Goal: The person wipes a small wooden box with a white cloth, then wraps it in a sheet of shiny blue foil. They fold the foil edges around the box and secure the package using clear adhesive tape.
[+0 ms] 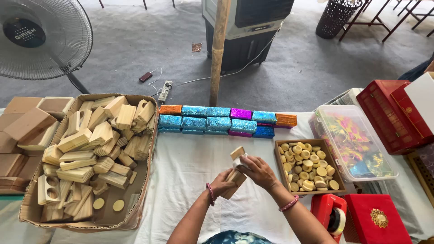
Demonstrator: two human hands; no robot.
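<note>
Both hands meet low centre over the white tablecloth (190, 171). Left hand (222, 184) is clamped round the lower end of a wooden block (236, 171), tilted, upper end toward 1 o'clock. Right hand (257, 172) has fingers pinched together on a small white scrap (242, 159) pressed against the block's upper part; cannot tell if it's paper or cloth. Pink bangles on both wrists.

At 3 o'clock of the hands, just beside: shallow wooden tray (278, 168) of round wooden discs (308, 168). At 4–5 o'clock: red tape dispenser (329, 216), then red box (374, 218) with a gold ornament. At 9 o'clock: cardboard box (144, 190) heaped with more wooden blocks (86, 149), two loose discs on its floor.

Farther, 12 o'clock: row of foil-wrapped packets (226, 121), blue, orange, purple. At 2 o'clock: clear plastic tub (382, 174) of coloured foil, red boxes beyond. Floor behind: bamboo pole (219, 49), air cooler (246, 27), fan (38, 38) at 10 o'clock.

Risk, my read: the block is held only at its bottom end, so a hard push from the right hand could twist it loose onto the cloth or knock it into the disc tray. The thin scrap could also slip out of the pinch.
</note>
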